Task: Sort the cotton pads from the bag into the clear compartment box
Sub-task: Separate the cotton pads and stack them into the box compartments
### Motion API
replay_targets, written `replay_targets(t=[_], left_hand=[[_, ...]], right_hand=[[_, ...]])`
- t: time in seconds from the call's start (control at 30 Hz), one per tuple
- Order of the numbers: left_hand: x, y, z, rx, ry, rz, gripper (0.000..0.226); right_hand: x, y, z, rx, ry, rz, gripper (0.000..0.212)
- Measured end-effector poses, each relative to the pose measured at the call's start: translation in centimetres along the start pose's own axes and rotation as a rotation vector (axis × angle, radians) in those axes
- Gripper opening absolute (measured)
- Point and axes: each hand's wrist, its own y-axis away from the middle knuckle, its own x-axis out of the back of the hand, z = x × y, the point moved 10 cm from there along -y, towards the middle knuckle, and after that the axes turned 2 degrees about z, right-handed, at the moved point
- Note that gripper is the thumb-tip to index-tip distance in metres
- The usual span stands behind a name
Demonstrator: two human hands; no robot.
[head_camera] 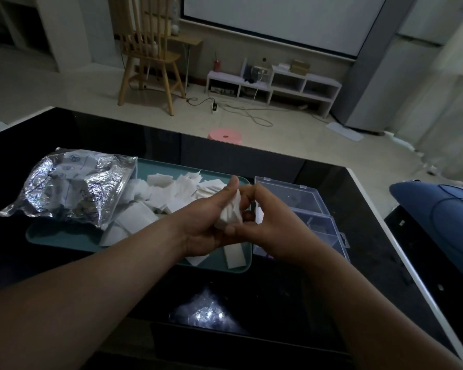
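A small stack of white cotton pads (231, 213) sits between both hands above the right end of the teal tray (64, 236). My left hand (209, 220) cups the stack from below, thumb up. My right hand (265, 222) pinches the stack's right side with curled fingers. Several loose square pads (171, 190) lie scattered over the tray. The crinkled silver bag (72, 188) lies open on the tray's left end with pads inside. The clear compartment box (313, 217) stands open just right of the tray, partly hidden behind my right hand.
The tray and box rest on a glossy black table (278, 289) with a white right edge. A blue cushion (444, 217) lies at the far right. Beyond the table are a pink stool (225, 136), a wooden chair (147, 54) and low white shelves (275, 81).
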Motion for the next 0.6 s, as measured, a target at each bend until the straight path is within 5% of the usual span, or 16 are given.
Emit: replay_targets(t=[0.33, 0.6], left_hand=[[-3.6, -0.8, -1.2, 0.019, 0.082, -0.148, 0.05], [-3.0, -1.3, -1.6, 0.005, 0.034, -0.059, 0.042]], right_hand=[[1.9, 1.6, 3.3, -0.096, -0.147, 0.031, 0.043], [2.8, 2.0, 3.3, -0.081, -0.043, 0.053, 0.037]])
